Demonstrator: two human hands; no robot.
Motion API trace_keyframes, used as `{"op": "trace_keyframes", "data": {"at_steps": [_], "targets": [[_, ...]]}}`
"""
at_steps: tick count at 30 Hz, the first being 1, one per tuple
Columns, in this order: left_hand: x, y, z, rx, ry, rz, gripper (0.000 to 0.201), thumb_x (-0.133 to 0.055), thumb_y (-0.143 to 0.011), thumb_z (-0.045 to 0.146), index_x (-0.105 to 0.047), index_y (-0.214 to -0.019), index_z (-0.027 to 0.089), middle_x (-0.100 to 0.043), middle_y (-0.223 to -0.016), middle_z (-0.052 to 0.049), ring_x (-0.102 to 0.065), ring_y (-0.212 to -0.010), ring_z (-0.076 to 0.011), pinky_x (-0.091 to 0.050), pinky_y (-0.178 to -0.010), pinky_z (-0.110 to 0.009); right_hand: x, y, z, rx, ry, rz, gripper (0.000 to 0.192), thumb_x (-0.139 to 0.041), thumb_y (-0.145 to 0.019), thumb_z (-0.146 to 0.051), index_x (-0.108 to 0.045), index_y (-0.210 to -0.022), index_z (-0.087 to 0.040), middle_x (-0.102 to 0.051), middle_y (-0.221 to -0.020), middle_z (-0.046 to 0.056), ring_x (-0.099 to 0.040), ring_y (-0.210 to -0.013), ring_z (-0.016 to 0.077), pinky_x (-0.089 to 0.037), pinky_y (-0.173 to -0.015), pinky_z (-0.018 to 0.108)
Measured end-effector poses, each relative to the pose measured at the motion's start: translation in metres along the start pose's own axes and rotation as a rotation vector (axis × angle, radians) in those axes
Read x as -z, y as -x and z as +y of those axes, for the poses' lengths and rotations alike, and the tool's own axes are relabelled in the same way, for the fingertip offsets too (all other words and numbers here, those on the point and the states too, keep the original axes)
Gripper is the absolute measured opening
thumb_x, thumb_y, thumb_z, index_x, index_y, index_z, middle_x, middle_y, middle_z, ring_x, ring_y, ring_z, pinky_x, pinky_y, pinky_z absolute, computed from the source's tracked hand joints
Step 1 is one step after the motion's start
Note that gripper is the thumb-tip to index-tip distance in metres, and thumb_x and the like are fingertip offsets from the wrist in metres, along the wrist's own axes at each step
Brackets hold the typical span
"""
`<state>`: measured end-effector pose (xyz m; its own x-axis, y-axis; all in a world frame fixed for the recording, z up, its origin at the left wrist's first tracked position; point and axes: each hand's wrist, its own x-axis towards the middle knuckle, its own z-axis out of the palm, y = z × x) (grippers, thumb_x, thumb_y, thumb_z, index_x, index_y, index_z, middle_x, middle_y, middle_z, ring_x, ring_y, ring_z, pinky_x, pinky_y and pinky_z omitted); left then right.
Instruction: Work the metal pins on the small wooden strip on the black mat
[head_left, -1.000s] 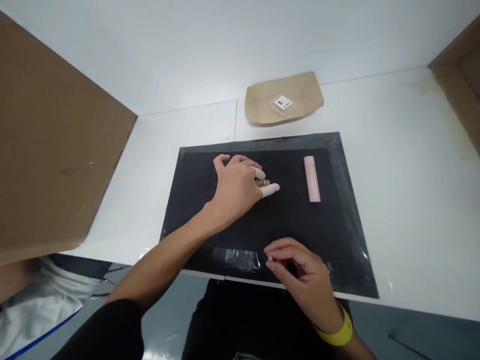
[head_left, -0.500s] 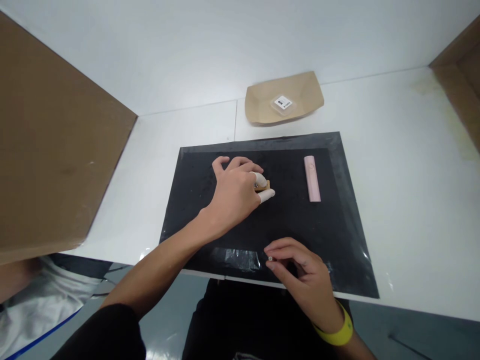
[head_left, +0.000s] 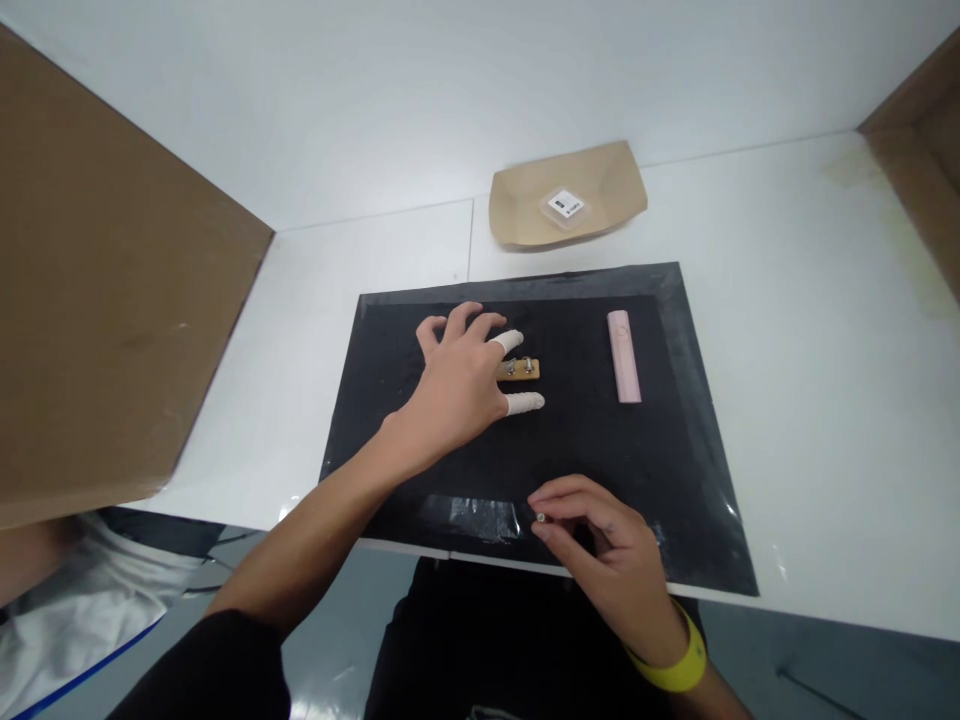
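Over the black mat, my left hand point(head_left: 461, 385) is open, with white covers on the thumb and index finger. Between those two spread fingers lies a small yellowish-brown strip point(head_left: 529, 372) with metal fittings on top; the hand hides its left end. Near the mat's front edge, my right hand point(head_left: 611, 540) is closed in a pinch on a small thin piece with a round light end point(head_left: 541, 517). The rest of that piece is hidden by the fingers. A pink bar-shaped object point(head_left: 624, 357) lies to the right of the strip, apart from both hands.
The black mat point(head_left: 600, 440) covers the middle of the white table point(head_left: 810, 400). Behind it stands a brown paper tray point(head_left: 517, 205) holding a small clear case with a label point(head_left: 565, 206). A brown panel point(head_left: 112, 270) rises on the left. Part of another person shows at lower left.
My left thumb and index finger have spread apart and let go of the strip, and the hand has shifted slightly left. My right hand has stayed in place.
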<state>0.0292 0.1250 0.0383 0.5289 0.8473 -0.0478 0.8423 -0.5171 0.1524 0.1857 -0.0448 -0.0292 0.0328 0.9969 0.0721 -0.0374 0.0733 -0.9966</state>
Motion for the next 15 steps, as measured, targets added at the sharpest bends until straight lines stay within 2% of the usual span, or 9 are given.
{"op": "trace_keyframes", "data": {"at_steps": [6, 10, 15], "targets": [[0.016, -0.014, -0.005, 0.030, 0.071, -0.112, 0.032, -0.073, -0.097, 0.046, -0.076, -0.121, 0.024, -0.068, -0.145, -0.010, -0.046, -0.145, -0.0370, -0.022, -0.113, -0.056, 0.000, 0.000, 0.000, 0.004, 0.005, -0.002, 0.010, -0.076, -0.092, -0.015, -0.077, -0.093, -0.025, -0.077, -0.098, 0.002, -0.074, -0.079, 0.0119, -0.060, -0.065, 0.019], [0.030, -0.021, -0.011, 0.033, 0.098, -0.211, 0.023, -0.070, -0.100, 0.036, -0.077, -0.119, 0.026, -0.067, -0.147, -0.009, -0.046, -0.146, -0.0353, -0.020, -0.114, -0.056, 0.000, 0.000, -0.001, 0.003, 0.011, 0.001, 0.009, -0.076, -0.092, -0.016, -0.078, -0.092, -0.024, -0.078, -0.097, 0.004, -0.075, -0.080, 0.0137, -0.061, -0.065, 0.021], [0.029, -0.033, -0.016, 0.036, 0.121, -0.178, 0.022, -0.068, -0.096, 0.026, -0.078, -0.116, 0.026, -0.070, -0.142, -0.007, -0.051, -0.141, -0.0350, -0.022, -0.113, -0.055, 0.000, -0.001, -0.002, -0.016, 0.009, -0.006, 0.007, -0.076, -0.091, -0.017, -0.078, -0.090, -0.024, -0.078, -0.096, 0.004, -0.076, -0.081, 0.0153, -0.062, -0.064, 0.022]]}}
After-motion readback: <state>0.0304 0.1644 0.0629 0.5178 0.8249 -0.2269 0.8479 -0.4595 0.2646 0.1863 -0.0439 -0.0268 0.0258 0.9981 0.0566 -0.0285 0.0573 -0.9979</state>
